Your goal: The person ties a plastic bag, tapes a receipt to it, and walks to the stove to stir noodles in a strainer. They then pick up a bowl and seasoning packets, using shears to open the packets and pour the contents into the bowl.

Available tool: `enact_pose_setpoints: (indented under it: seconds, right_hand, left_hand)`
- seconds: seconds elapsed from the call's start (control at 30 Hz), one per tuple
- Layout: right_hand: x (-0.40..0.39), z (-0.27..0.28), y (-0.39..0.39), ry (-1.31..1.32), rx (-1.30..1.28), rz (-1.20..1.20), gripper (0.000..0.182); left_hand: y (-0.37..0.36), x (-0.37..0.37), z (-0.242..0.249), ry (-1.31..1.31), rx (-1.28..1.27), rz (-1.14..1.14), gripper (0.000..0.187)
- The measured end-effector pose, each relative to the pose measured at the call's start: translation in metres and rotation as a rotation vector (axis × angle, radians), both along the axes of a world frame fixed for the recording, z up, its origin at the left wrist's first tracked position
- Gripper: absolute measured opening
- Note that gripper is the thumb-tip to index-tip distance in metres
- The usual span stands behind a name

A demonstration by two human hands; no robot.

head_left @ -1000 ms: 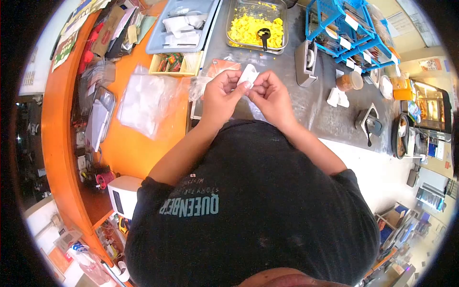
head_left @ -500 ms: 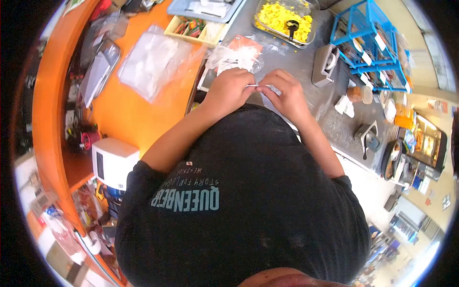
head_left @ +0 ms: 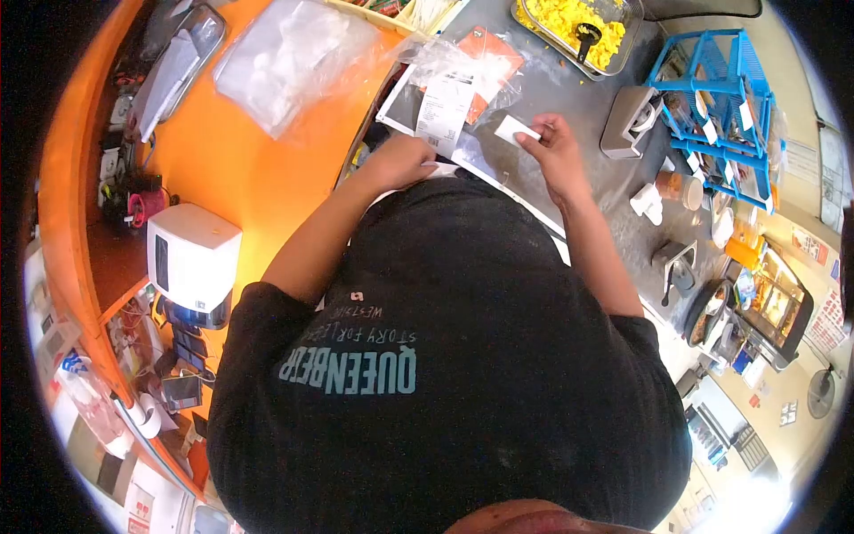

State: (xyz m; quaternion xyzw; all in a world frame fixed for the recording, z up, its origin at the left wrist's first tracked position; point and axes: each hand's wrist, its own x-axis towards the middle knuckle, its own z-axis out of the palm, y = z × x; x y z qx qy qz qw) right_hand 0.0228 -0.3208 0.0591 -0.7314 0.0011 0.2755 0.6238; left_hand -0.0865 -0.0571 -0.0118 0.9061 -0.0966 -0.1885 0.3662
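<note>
Since the earlier frame, the two hands have been drawn apart, and the small white slip [head_left: 512, 130] that was pinched between them has been carried off to the right. At the far left, a white machine [head_left: 194, 254] is seen beside the orange surface [head_left: 258, 182], on which a pile of clear plastic bags [head_left: 289, 67] is laid. The left hand [head_left: 400, 165] is lowered at the near edge of the worktop, close against the black shirt [head_left: 454, 374], with its fingers curled; a bit of white is seen at its fingertips, but whether it is gripped cannot be told. Just beyond that hand, a printed sheet [head_left: 445, 105] is laid partly over an orange-red card [head_left: 500, 64] in clear wrapping. Farther right, the small white slip is held flat above the grey counter [head_left: 569, 100], its end clamped between the thumb and fingers of the right hand [head_left: 559, 153]. Beyond that hand, yellow food [head_left: 556, 20] is contained in a glass tray [head_left: 632, 40], with a black scoop [head_left: 587, 37] set in it. A tape dispenser [head_left: 628, 125] is placed near a blue rack [head_left: 712, 60] at the right.
</note>
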Motion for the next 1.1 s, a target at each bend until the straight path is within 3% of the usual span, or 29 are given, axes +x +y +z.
enact_pose_setpoints:
  seconds: [0.13, 0.23, 0.43, 0.53, 0.63, 0.73, 0.87, 0.97, 1.1]
  right_hand:
    - [0.001, -0.023, 0.023, 0.058, -0.029, 0.139, 0.033]
    - [-0.001, -0.018, 0.046, 0.126, 0.002, 0.214, 0.034]
    - [0.002, -0.025, 0.084, 0.447, 0.23, 0.113, 0.019]
    - [0.009, -0.032, 0.102, 0.42, 0.151, 0.133, 0.015]
    - [0.008, -0.028, 0.11, 0.231, -0.018, 0.162, 0.01]
    - [0.008, -0.038, 0.105, 0.188, 0.033, 0.19, 0.008]
    - [0.011, -0.039, 0.109, 0.146, 0.06, 0.048, 0.017]
    - [0.041, -0.049, 0.125, -0.102, 0.036, 0.114, 0.021]
    - [0.081, -0.033, 0.13, 0.05, 0.167, 0.061, 0.021]
  left_hand:
    - [0.034, -0.022, -0.018, 0.137, 0.257, -0.085, 0.016]
    - [0.061, -0.041, -0.03, 0.231, 0.298, -0.034, 0.015]
    - [0.087, -0.028, -0.008, 0.104, 0.312, 0.308, 0.014]
    - [0.097, -0.021, -0.005, 0.09, 0.271, 0.336, 0.014]
    - [0.101, -0.028, -0.014, 0.01, 0.213, 0.359, 0.014]
    - [0.102, -0.031, -0.014, 0.04, 0.151, 0.395, 0.014]
    - [0.106, -0.028, -0.042, 0.018, 0.11, 0.388, 0.014]
    - [0.106, -0.033, -0.066, -0.026, 0.117, 0.426, 0.015]
    - [0.105, -0.039, -0.071, -0.015, 0.044, 0.503, 0.017]
